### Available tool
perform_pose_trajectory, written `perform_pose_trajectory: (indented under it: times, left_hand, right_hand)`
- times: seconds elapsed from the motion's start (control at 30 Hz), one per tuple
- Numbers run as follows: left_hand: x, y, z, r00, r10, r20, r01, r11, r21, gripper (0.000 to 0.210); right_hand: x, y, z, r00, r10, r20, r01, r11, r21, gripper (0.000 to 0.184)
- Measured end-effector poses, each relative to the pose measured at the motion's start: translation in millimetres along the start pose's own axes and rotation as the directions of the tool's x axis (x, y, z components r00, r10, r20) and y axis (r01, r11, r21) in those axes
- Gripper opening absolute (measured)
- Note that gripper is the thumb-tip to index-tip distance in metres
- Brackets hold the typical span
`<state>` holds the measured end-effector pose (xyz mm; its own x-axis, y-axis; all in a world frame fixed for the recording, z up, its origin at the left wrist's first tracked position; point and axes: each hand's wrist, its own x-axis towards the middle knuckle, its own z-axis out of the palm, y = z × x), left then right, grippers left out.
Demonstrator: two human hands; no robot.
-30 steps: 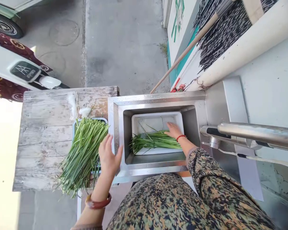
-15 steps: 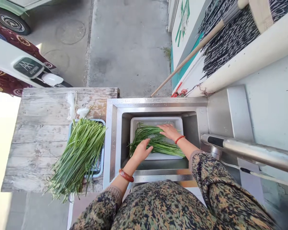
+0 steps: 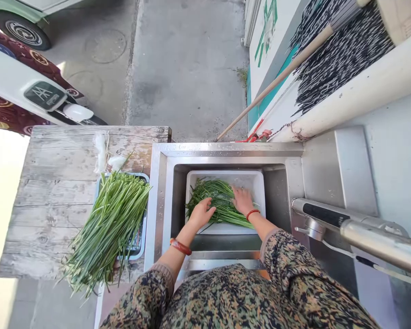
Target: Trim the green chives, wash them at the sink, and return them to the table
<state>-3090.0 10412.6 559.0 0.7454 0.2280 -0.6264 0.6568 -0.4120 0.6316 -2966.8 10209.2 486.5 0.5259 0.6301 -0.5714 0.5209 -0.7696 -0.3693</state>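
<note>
You have both hands over the long green stalks, which lie in a white tub set inside the steel sink. Your left hand is at the near left part of the stalks, its thumb standing apart from the fingers. Your right hand is farther right, over the stalks, slightly blurred, with its thumb and fingers spread; whether either hand presses on the stalks, you cannot tell from here. A reddish bangle circles your left wrist and a red beaded bracelet your right.

To the left of the sink, a larger heap of green stalks fills a blue-rimmed basket on the wooden surface, its leafy ends spilling over the near edge. The faucet stands at the sink's right side.
</note>
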Motion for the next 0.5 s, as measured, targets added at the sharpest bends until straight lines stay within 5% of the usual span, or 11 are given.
perform_pose_trajectory:
  times: [0.13, 0.3, 0.4, 0.5]
  left_hand:
    - [-2.1, -0.2, -2.4, 0.999, -0.01, 0.048, 0.01, 1.0, -0.001, 0.048]
    - [1.1, -3.8, -7.7, 0.999, 0.03, 0.037, -0.028, 0.999, -0.043, 0.044]
    - [9.9, -5.7, -11.2, 0.999, 0.042, 0.012, -0.042, 0.999, -0.029, 0.045]
    - [21.8, -3.3, -12.7, 0.998, 0.058, -0.008, -0.057, 0.998, 0.011, 0.049]
  right_hand:
    - [-7.8, -7.2, 3.6, 0.993, 0.002, 0.119, 0.0, 1.0, -0.02, 0.06]
    - [14.5, 7.3, -30.5, 0.999, 0.039, -0.021, -0.039, 0.999, -0.01, 0.047]
    - [23.7, 14.7, -40.7, 0.993, -0.066, -0.102, 0.063, 0.998, -0.032, 0.054]
    - [17.7, 8.3, -22.2, 0.998, 0.011, -0.065, -0.015, 0.998, -0.064, 0.076]
